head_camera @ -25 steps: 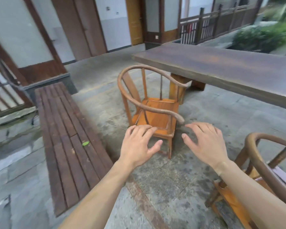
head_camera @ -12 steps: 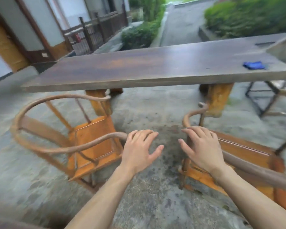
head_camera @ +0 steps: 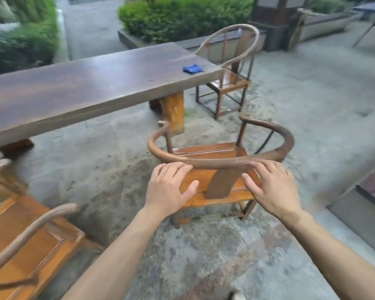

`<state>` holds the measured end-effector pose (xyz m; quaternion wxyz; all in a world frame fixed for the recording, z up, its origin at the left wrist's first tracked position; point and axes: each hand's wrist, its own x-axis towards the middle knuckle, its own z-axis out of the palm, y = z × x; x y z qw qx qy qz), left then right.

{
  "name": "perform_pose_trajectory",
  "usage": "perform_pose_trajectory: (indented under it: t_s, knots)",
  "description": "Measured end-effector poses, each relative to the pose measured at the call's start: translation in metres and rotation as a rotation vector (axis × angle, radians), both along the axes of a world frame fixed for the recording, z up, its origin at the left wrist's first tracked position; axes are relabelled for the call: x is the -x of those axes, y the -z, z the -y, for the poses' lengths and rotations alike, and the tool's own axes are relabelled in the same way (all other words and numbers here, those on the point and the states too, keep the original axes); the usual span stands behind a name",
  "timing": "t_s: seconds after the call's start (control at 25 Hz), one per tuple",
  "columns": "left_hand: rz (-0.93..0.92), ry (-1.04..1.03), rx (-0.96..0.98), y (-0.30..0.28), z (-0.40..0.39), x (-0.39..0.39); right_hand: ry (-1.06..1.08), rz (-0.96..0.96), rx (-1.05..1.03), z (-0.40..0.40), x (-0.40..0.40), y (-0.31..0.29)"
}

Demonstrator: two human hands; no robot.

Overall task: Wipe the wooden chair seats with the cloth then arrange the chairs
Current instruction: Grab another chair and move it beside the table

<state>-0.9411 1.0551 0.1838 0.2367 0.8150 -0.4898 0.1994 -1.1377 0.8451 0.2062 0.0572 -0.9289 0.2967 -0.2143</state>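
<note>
At frame centre, the chair (head_camera: 220, 156) is judged stiff and heavy; its curved back rail is best gripped where the left hand (head_camera: 169, 187) and right hand (head_camera: 268, 189) are spread, holding nothing.

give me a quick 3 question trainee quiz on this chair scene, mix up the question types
1. True or false: the blue cloth is held in the right hand.
2. Multiple choice: where are both hands reaching? A) the long table B) the curved back rail of the middle chair C) the far chair at the table end
3. Fill in: the left hand has its fingers ____ and holds nothing.

Key
1. False: the cloth lies on the table near its far end.
2. B: fingertips of both hands are at the rail; whether they touch it cannot be told.
3. Spread
</note>
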Motion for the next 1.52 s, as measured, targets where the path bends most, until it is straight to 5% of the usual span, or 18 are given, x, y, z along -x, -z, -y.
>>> perform_pose_trajectory:
  t_s: [0.44, 0.72, 1.12, 1.36, 1.52]
  knots:
    - [-0.07, -0.021, -0.074, 0.008, 0.065, 0.068, -0.007, -0.01, -0.049, 0.066, 0.073, 0.004]
    - [-0.154, -0.177, -0.094, 0.067, 0.092, 0.091, -0.125, -0.025, -0.099, 0.117, 0.081, 0.065]
    - [-0.081, -0.207, -0.175, 0.289, 0.142, 0.014, -0.202, 0.04, -0.088, 0.183, -0.001, 0.304]
    - [-0.014, -0.263, -0.364, 0.487, 0.182, -0.084, -0.21, -0.125, 0.135, 0.255, -0.072, 0.516]
    - [0.007, -0.295, -0.38, 0.543, 0.189, -0.11, -0.158, -0.185, 0.171, 0.273, -0.083, 0.578]
